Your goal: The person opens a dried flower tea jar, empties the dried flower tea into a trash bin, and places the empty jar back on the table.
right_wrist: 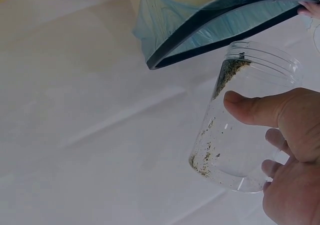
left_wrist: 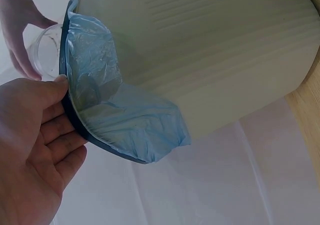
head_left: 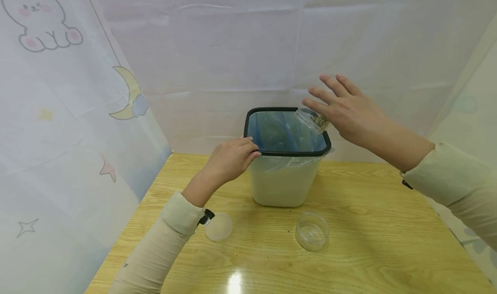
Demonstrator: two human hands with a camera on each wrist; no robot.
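Note:
My right hand (head_left: 351, 108) holds a clear screw-necked jar (right_wrist: 230, 135) between thumb and fingers. The jar is tilted, its mouth over the far right part of a trash bin (head_left: 285, 181). Dry greenish-brown flakes (right_wrist: 231, 75) lie along one inner wall near the neck, with loose specks stuck lower down. At the bin's near left corner, my left hand (head_left: 233, 158) grips the black rim (left_wrist: 75, 117), thumb on one side and fingers on the other. A thin blue bag (left_wrist: 145, 120) lines the bin and folds out over the rim.
On the wooden table (head_left: 369, 242), a round translucent white disc (head_left: 218, 227) lies beside my left wrist. A clear round shallow container (head_left: 312, 231) sits in front of the bin, with a few dark specks nearby. Printed cloth walls (head_left: 217, 61) stand behind and at the sides.

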